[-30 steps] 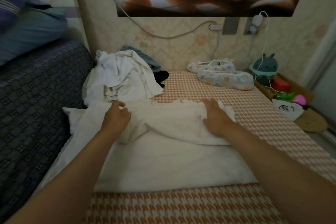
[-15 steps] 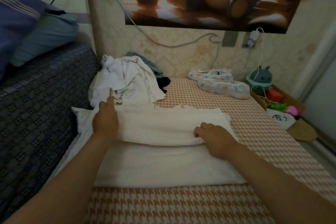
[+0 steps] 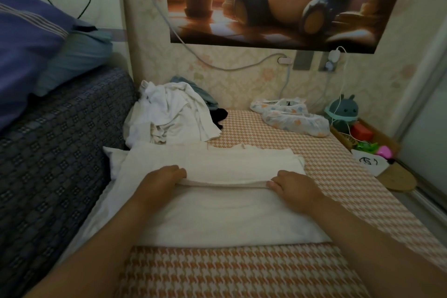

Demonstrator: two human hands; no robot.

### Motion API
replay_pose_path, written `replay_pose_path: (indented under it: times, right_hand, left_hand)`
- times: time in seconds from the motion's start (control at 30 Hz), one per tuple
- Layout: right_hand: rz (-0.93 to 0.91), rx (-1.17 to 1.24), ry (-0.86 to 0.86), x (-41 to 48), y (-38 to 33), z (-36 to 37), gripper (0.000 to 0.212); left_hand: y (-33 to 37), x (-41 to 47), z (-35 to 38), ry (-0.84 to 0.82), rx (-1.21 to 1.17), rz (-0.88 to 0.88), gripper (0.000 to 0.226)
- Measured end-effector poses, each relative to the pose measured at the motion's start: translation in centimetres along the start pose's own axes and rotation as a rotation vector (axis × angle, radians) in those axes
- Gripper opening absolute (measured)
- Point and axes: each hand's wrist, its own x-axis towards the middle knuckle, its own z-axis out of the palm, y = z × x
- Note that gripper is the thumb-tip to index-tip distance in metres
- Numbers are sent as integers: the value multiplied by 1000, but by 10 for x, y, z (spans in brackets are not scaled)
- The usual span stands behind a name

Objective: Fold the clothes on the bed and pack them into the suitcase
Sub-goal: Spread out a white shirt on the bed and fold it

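A white garment [image 3: 217, 215] lies flat on the orange houndstooth bed [image 3: 242, 271], its far part folded back toward me. My left hand [image 3: 162, 180] pinches the left end of that folded edge. At the right end of the same edge, my right hand [image 3: 294, 186] grips the cloth with curled fingers. Behind it sits a loose pile of white clothes [image 3: 171, 118] with a blue-grey piece and a black piece tucked at its back. No suitcase is in view.
A dark patterned blanket [image 3: 55, 152] with blue pillows [image 3: 31, 38] rises along the left. Two floral cloth items [image 3: 295, 116] lie by the wall. A green plush toy [image 3: 341, 111], a box of small toys [image 3: 367, 143] and a round wooden board [image 3: 396, 179] crowd the right edge.
Both hands have slid back toward me, from flat on the upper layer to its near folded edge, which they now grip. The upper layer is smoother. The camera has tilted up.
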Motion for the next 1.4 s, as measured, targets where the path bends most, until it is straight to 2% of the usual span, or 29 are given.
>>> replay_pose_path:
  times: [0.07, 0.1, 0.13, 0.2, 0.23, 0.27, 0.33, 0.4, 0.47, 0.53, 0.6, 0.7, 0.77, 0.8, 0.9, 0.97, 1.0, 1.1, 1.17, 1.3, 1.4]
  right_hand:
    - [-70, 32, -29, -1, 2, 0, 40]
    - [-79, 80, -60, -1, 3, -2, 37]
    - [-63, 163, -98, 0, 4, -3, 36]
    - [19, 333, -132, 5, 6, -5, 46]
    - [61, 344, -117, 8, 7, -6, 52]
    - [87, 289, -70, 12, 7, -7, 54]
    - [96, 74, 71, 21, 6, -8, 41]
    - [76, -29, 161, 30, 5, -6, 18]
    - [129, -65, 59, 39, 8, 2, 47]
    - [192, -77, -61, 45, 12, 16, 66]
    - [221, -65, -136, 50, 19, 29, 71]
    - [230, -26, -174, 55, 26, 36, 75]
    - [228, -20, -178, 58, 29, 36, 76]
    - [229, -28, -183, 59, 29, 37, 77]
    - [254, -129, -182, 63, 23, 37, 76]
    - [246, -204, -154, 66, 9, 34, 73]
    - [203, -196, -130, 67, -2, 33, 71]
    - [-28, -12, -124, 62, -41, 33, 67]
    - [-111, 61, -184, 55, -68, 38, 66]
    - [-73, 6, -226, 46, -91, 42, 65]
    - [9, 12, -194, 49, -110, 36, 67]
  left_hand:
    - [-5, 1, -5, 41, 67, 4, 25]
    - [-5, 3, -11, -11, 86, -20, 26]
    - [-4, 7, -19, -119, 94, -60, 26]
    - [5, 13, -36, -489, 1, -226, 16]
    - [9, 15, -38, -598, -49, -304, 12]
    - [9, 18, -36, -621, -75, -361, 18]
    - [6, 22, -26, -478, -39, -437, 37]
    - [-5, 24, -7, -257, 34, -422, 33]
    - [-14, 28, 9, -143, 94, -364, 22]
    - [-22, 31, 24, -127, 144, -357, 27]
    - [-30, 36, 34, -52, 161, -353, 22]
    - [-40, 45, 31, -71, 70, -429, 17]
    - [-47, 48, 28, 66, 68, -488, 15]
    - [-49, 48, 27, 156, 136, -451, 14]
    - [-45, 45, 25, 224, 304, -275, 16]
    - [-31, 43, 24, 195, 252, -201, 14]
    - [-21, 41, 23, 127, 178, -179, 19]
    - [6, 27, 24, -171, 29, -198, 59]
    - [12, 16, 21, -264, 25, -251, 60]
    - [11, -2, -2, -400, -14, -310, 61]
    - [-9, -19, -15, -324, -125, -379, 56]
